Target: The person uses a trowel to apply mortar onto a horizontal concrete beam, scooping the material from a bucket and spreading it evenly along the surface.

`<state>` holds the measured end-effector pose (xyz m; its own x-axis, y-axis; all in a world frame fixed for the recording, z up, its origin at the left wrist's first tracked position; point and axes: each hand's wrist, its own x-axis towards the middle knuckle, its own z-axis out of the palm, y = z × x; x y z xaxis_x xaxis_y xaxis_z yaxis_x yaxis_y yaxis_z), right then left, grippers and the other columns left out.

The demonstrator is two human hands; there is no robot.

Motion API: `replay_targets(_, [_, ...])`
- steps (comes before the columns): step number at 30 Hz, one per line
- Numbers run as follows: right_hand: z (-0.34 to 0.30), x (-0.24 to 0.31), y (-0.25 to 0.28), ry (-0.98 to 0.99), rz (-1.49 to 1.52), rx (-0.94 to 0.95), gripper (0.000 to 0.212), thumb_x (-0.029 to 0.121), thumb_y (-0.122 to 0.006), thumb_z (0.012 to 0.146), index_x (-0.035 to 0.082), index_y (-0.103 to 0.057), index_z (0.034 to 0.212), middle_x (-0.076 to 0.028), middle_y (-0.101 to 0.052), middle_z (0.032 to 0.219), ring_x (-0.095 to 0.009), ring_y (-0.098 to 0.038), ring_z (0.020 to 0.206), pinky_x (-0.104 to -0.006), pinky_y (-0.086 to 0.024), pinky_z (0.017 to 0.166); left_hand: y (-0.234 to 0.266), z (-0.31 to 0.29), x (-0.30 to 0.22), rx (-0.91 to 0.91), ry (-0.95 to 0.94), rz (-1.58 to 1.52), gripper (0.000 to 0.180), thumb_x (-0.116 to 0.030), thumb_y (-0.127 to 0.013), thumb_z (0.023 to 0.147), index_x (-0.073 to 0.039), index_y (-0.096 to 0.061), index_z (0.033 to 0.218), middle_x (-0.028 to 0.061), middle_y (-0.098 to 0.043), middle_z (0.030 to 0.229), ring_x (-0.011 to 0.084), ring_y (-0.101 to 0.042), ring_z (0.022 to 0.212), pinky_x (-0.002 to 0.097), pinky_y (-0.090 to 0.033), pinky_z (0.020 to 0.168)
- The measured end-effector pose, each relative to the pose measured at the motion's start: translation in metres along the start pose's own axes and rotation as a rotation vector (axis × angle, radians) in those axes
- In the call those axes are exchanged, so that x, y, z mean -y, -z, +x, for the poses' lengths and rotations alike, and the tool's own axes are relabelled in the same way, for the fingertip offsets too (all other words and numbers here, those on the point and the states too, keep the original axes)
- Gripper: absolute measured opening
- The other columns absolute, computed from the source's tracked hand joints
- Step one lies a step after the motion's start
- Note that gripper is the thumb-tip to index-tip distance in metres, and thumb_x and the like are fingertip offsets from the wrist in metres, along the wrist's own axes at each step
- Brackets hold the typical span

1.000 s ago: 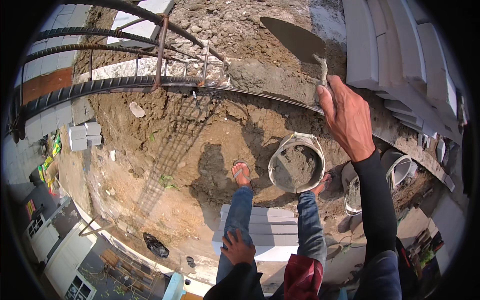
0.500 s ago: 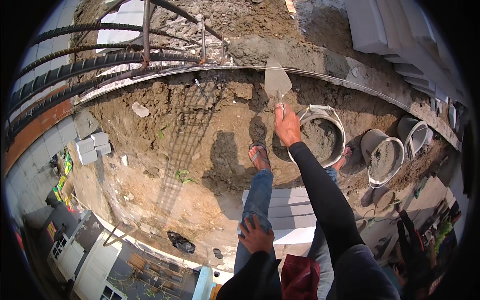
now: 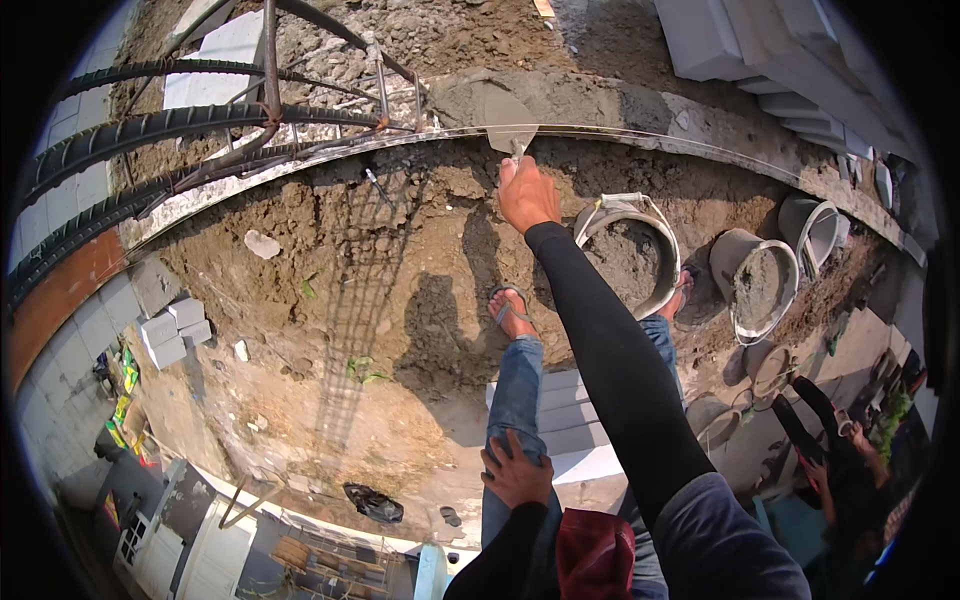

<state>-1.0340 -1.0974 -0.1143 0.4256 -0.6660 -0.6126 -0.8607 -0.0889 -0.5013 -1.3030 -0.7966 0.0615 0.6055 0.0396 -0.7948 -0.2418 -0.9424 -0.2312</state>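
Note:
My right hand [image 3: 530,193] is closed round the handle of a trowel [image 3: 509,117]. The flat blade lies against the wet mortar [image 3: 570,98] spread along the top of a low concrete ledge [image 3: 715,140]. A thin string line runs along that ledge and crosses in front of the blade. My left hand [image 3: 518,472] rests on my left knee with its fingers spread, holding nothing. Close to my right forearm stands a bucket of mortar [image 3: 630,262], its handle lying over the far rim.
Ribbed steel bars [image 3: 180,122] jut out at the upper left. A second mortar bucket [image 3: 755,285] and another bucket [image 3: 812,235] stand at the right. Pale blocks are stacked at the upper right [image 3: 710,45] and beneath me [image 3: 575,415]. A person [image 3: 835,450] is at the lower right.
My right hand has carried the trowel to the left along the ledge, and its blade now lies over the mortar. My left hand has stayed on the knee.

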Motion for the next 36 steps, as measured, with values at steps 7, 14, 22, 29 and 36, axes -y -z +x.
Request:
replay_targets(7, [0.003, -0.041, 0.028, -0.017, 0.002, -0.146, 0.046, 0.042, -0.047, 0.104, -0.002, -0.062, 0.107, -0.035, -0.069, 0.102, -0.056, -0.064, 0.1, -0.0614, -0.049, 0.088, -0.005, 0.001, 0.0, -0.008, -0.015, 0.011, 0.086, -0.045, -0.076, 0.074, -0.02, -0.048, 0.151, 0.0156, -0.043, 0.156, 0.0422, -0.037, 0.145, 0.0628, -0.038, 0.107])
replay_targets(14, [0.017, -0.11, 0.069, -0.005, -0.038, -0.262, 0.048, 0.043, -0.047, 0.105, -0.003, -0.061, 0.104, -0.034, -0.068, 0.098, -0.056, -0.063, 0.096, -0.0603, -0.048, 0.085, -0.005, -0.003, -0.007, -0.04, -0.027, 0.043, 0.085, -0.045, -0.076, 0.073, -0.019, -0.05, 0.15, 0.0156, -0.045, 0.155, 0.0424, -0.04, 0.142, 0.0611, -0.041, 0.104])
replay_targets(22, [-0.069, -0.144, 0.095, 0.218, -0.218, 0.229, 0.038, 0.037, -0.051, 0.105, 0.0, -0.058, 0.101, -0.03, -0.067, 0.086, -0.052, -0.065, 0.083, -0.0572, -0.049, 0.072, -0.004, 0.0, -0.006, -0.06, -0.023, 0.077, 0.086, -0.043, -0.076, 0.072, -0.02, -0.049, 0.15, 0.0159, -0.048, 0.152, 0.0427, -0.041, 0.141, 0.0603, -0.041, 0.104])
replay_targets(29, [0.053, -0.089, 0.093, 0.85, -0.788, -0.098, 0.021, 0.03, -0.055, 0.104, 0.009, -0.059, 0.106, -0.011, -0.066, 0.083, -0.03, -0.069, 0.067, -0.0425, -0.053, 0.057, -0.004, -0.007, -0.027, -0.005, -0.022, 0.088, 0.085, -0.043, -0.076, 0.074, -0.02, -0.048, 0.151, 0.0157, -0.045, 0.155, 0.0427, -0.038, 0.144, 0.0607, -0.039, 0.106])
replay_targets(36, [0.046, -0.216, 0.237, 0.867, -1.016, -0.223, 0.02, 0.026, -0.06, 0.098, 0.01, -0.06, 0.11, -0.011, -0.066, 0.09, -0.029, -0.069, 0.071, -0.0428, -0.052, 0.058, -0.002, -0.009, -0.03, 0.022, 0.013, 0.091, 0.083, -0.043, -0.076, 0.076, -0.02, -0.048, 0.151, 0.0145, -0.043, 0.156, 0.0418, -0.035, 0.146, 0.0622, -0.038, 0.108])
